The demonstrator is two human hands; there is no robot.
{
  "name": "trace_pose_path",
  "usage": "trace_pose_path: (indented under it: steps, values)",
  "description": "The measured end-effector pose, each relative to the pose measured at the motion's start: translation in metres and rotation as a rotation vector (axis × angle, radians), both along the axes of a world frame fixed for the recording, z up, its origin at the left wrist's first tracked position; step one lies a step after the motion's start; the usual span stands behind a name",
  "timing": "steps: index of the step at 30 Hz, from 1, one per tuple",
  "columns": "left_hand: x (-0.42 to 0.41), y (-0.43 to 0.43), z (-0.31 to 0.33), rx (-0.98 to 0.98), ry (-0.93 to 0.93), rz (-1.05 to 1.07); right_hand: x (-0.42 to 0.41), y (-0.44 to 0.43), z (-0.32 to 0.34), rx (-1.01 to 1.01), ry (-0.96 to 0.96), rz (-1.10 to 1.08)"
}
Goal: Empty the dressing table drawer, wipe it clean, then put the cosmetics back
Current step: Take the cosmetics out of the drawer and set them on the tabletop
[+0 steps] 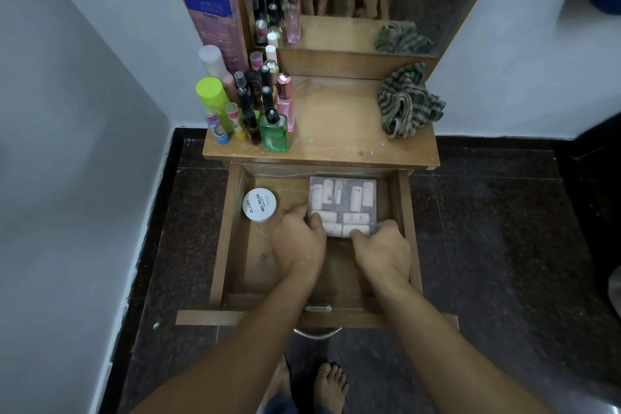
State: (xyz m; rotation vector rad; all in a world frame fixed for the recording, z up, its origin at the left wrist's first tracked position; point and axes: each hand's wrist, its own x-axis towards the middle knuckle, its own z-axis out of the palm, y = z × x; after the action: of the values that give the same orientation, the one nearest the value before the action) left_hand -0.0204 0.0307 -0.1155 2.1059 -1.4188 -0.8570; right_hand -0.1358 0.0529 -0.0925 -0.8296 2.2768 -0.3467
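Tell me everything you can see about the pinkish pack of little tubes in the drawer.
The pack is flat and roughly square, with a mauve backing and what looks like a clear plastic cover over several pale pink tubes, some lengthwise, some crosswise. It lies flat in the right rear part of the drawer. The left hand grips its near left corner, the right hand its near right corner. It sits apart from the white tub on its left.

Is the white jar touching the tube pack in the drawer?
Apart. Head view shows a strip of bare drawer floor between the white jar and the tube pack.
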Motion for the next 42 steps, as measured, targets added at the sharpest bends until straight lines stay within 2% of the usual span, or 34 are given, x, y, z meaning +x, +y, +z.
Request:
trace_pose_path:
  steps: [11,17,30,37,42]
  values:
    - [-0.007,0.033,0.061,-0.232,0.069,0.012,-0.016,0.039,0.056,-0.206,-0.079,0.007]
    - [-0.013,0.007,0.091,-0.304,0.128,0.004,-0.026,0.009,0.088,-0.306,-0.064,0.046]
    - [-0.03,-0.07,0.075,-0.075,-0.012,-0.032,-0.035,-0.079,0.081,-0.267,0.06,0.162]
    - [-0.041,-0.069,0.081,-0.087,-0.081,-0.034,-0.037,-0.085,0.072,-0.304,0.121,0.229]
    - [-0.049,-0.061,0.076,-0.165,-0.118,-0.018,-0.039,-0.086,0.066,-0.33,0.226,0.315]
